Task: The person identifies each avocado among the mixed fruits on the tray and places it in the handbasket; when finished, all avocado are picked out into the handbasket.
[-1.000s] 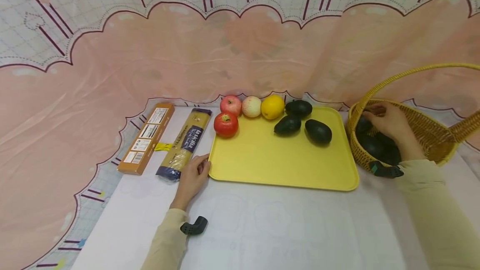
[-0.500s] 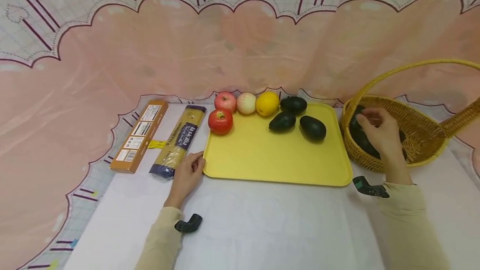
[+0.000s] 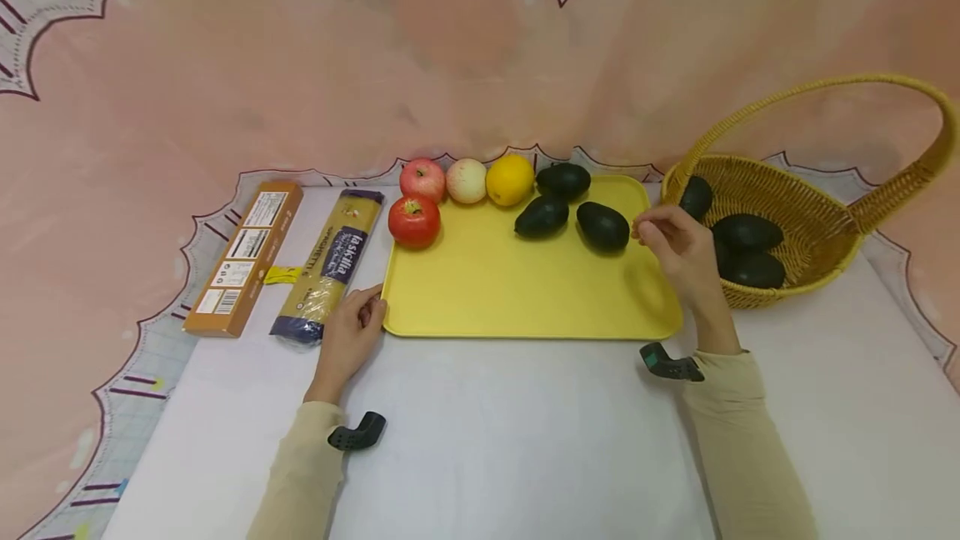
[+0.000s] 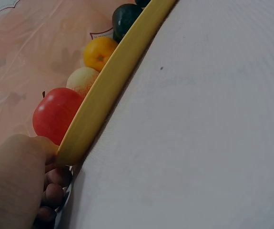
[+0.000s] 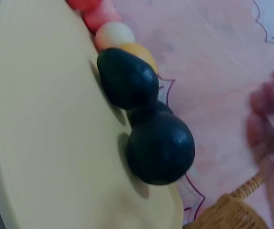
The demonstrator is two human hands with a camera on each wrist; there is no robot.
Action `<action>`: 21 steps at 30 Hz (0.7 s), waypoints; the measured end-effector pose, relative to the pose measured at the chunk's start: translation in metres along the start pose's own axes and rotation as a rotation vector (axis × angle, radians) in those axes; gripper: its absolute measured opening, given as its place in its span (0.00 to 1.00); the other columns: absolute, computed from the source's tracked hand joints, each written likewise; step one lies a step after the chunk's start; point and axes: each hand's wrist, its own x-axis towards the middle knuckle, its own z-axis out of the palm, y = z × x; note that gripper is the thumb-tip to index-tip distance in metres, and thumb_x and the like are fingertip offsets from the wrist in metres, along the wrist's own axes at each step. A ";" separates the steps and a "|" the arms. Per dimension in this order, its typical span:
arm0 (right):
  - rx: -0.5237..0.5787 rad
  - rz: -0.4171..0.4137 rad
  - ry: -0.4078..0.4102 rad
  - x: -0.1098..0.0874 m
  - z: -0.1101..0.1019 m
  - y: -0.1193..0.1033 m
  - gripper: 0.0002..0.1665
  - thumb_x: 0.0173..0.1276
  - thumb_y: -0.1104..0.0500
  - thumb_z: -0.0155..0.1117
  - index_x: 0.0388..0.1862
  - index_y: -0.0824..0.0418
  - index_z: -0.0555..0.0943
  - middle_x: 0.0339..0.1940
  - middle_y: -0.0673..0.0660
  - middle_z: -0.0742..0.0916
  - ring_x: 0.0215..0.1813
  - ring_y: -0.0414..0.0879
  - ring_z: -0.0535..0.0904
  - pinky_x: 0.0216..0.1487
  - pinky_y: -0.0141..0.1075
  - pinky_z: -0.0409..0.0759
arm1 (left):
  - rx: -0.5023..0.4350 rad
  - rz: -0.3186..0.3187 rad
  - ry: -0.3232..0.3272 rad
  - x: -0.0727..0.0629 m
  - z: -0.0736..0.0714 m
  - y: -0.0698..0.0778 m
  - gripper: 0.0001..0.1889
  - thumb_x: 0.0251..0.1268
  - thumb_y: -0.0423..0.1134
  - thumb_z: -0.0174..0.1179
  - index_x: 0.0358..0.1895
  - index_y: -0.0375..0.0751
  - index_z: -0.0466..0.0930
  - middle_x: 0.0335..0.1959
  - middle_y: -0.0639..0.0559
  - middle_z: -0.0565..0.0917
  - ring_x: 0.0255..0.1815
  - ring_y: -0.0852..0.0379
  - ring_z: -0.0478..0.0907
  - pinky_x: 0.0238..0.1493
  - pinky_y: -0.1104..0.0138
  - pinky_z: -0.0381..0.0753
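Note:
My left hand (image 3: pixel 348 340) pinches the near left corner of the yellow tray (image 3: pixel 510 298); in the left wrist view its thumb lies over the rim with the fingers curled below. My right hand (image 3: pixel 678 257) hovers over the tray's right edge, its fingers loosely bent and holding nothing; the right wrist view shows it blurred. Just left of it lies a dark avocado (image 3: pixel 603 227). Two more avocados, one nearer (image 3: pixel 542 217) and one at the back (image 3: pixel 563 181), sit on the tray. Several avocados (image 3: pixel 747 232) lie in the wicker basket (image 3: pixel 817 207).
A red tomato-like fruit (image 3: pixel 414 221), a pink apple (image 3: pixel 422 181), a pale peach-like fruit (image 3: pixel 467 181) and an orange (image 3: pixel 510 180) line the tray's back left. Left of the tray lie a spaghetti packet (image 3: pixel 330 265) and an orange-brown box (image 3: pixel 243 261). The basket's tall handle (image 3: pixel 817 86) arches above it.
My right hand has come out of the basket and moved left to the tray's right edge, empty. The left hand keeps its place on the tray. The head view has shifted.

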 end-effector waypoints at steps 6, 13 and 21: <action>-0.266 0.163 -0.134 0.018 0.021 -0.002 0.18 0.66 0.68 0.59 0.55 0.71 0.73 0.56 0.64 0.75 0.60 0.48 0.70 0.62 0.48 0.69 | 0.009 0.013 0.030 0.012 -0.010 0.001 0.17 0.69 0.40 0.52 0.56 0.38 0.78 0.28 0.49 0.74 0.27 0.57 0.65 0.27 0.69 0.63; -0.416 0.251 -0.189 0.015 0.025 0.033 0.33 0.65 0.59 0.63 0.68 0.60 0.66 0.70 0.64 0.62 0.72 0.59 0.56 0.69 0.59 0.55 | 0.002 -0.008 0.013 0.009 -0.008 -0.001 0.17 0.69 0.40 0.52 0.56 0.38 0.78 0.29 0.49 0.74 0.27 0.58 0.66 0.27 0.71 0.63; -0.496 0.321 -0.179 0.015 0.023 0.049 0.39 0.65 0.58 0.63 0.72 0.62 0.58 0.71 0.68 0.61 0.73 0.62 0.55 0.71 0.57 0.52 | -0.023 -0.014 -0.002 0.001 0.001 0.000 0.16 0.69 0.39 0.53 0.56 0.38 0.78 0.28 0.48 0.74 0.28 0.57 0.66 0.27 0.71 0.63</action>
